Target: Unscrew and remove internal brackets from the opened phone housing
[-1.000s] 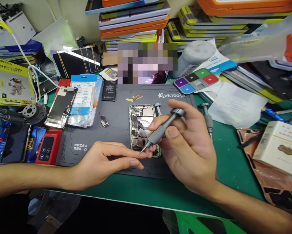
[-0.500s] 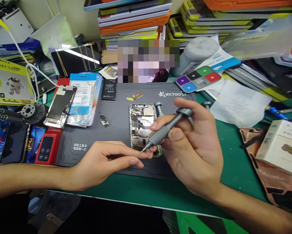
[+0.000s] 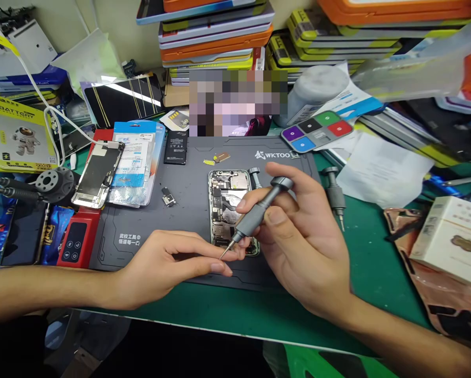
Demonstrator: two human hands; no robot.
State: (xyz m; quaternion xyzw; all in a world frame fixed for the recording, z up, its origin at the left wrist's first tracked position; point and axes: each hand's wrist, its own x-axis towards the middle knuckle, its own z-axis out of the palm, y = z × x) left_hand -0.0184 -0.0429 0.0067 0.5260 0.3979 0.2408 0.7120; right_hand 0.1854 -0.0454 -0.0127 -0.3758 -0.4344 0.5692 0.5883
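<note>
Right hand (image 3: 298,247) grips grey metal precision screwdriver (image 3: 254,216) | left hand (image 3: 172,262) loosely open, fingertips at tip | opened silver smartphone chassis (image 3: 229,202): display off, internals exposed, reassembly pending

I am seeing two bare forearms with no sleeves, watch, rings or gloves. The left hand (image 3: 160,265) and right hand (image 3: 302,247) are showing short, plain, unpainted fingernails.
</note>
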